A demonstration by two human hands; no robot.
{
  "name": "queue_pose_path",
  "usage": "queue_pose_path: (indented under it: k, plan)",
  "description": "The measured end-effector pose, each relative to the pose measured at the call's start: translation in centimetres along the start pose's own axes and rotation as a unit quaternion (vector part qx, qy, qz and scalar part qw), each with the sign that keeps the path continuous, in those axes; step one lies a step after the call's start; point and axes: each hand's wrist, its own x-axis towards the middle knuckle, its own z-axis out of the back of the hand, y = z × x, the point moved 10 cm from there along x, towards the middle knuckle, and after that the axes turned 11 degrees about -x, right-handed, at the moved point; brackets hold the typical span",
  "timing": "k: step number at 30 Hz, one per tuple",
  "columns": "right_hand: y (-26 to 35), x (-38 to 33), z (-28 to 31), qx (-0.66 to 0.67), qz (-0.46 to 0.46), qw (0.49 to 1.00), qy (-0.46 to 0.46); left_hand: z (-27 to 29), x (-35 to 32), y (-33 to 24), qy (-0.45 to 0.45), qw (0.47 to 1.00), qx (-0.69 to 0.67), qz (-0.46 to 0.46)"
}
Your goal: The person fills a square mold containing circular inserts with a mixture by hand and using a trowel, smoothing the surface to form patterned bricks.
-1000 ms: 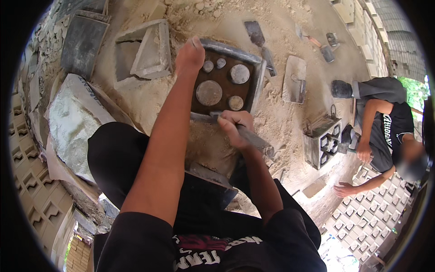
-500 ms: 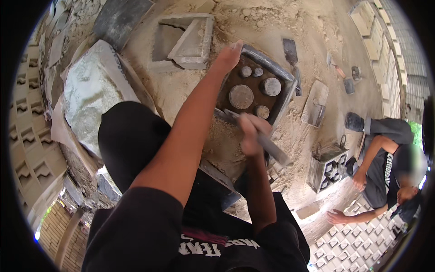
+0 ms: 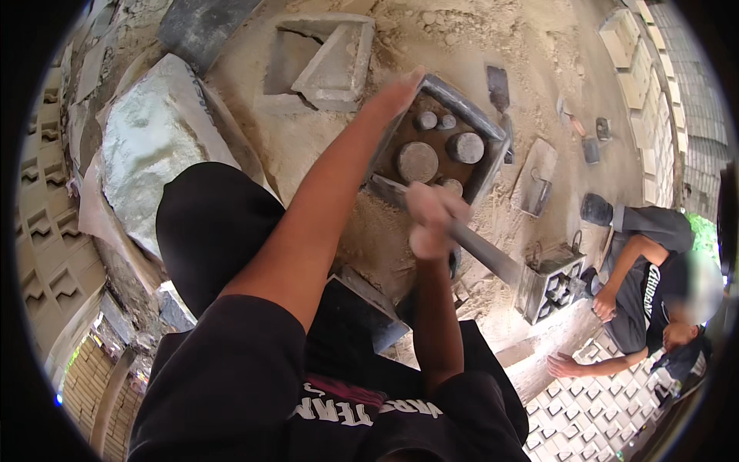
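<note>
Presently, a square mould frame [image 3: 493,168] is seen between the two hands, just ahead of the right hand and to the right of the left hand. Its far-left corner is met by the left hand [image 3: 401,92]; whether the rim is grasped or merely touched cannot be told through the blur. A grey bar [image 3: 489,252] is clenched in the right hand [image 3: 436,214] and points outward to its right; contact with the frame's near wall cannot be made out. Just beyond the right hand, round cylinders [image 3: 417,162] of differing sizes are held upright in a brown filling [image 3: 401,138], the nearest being partly covered by that hand. The work is judged to be partway along: the filling is already laid around the cylinders, which are still left standing, and the walls remain around them. To the left of the left hand, a pale cracked frame [image 3: 360,65] is left lying.
</note>
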Motion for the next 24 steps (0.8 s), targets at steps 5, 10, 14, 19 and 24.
queue_pose_path:
  k: [5, 10, 14, 19, 24]
  plan:
    - [-1.1, 0.1, 0.1, 0.05, -0.078, 0.995, -0.025, 0.0, -0.8, -0.9, -0.016, 0.999, -0.033, -0.026]
    - [-1.2, -0.5, -1.1, -0.119, -0.064, 0.991, 0.015, -0.4, -0.8, -0.9, 0.008, 0.998, -0.066, -0.013]
    - [0.5, -0.5, -0.4, 0.023, 0.01, 0.999, -0.019, 0.5, -0.2, -0.5, -0.014, 1.0, -0.02, -0.012]
    - [0.6, 1.9, 2.5, 0.109, -0.003, 0.992, -0.065, 0.1, -0.2, -1.2, 0.0, 0.995, 0.033, -0.097]
    - [1.3, 1.4, 5.2, 0.166, -0.009, 0.979, -0.114, 0.3, -0.2, -0.2, -0.021, 0.997, -0.074, -0.028]
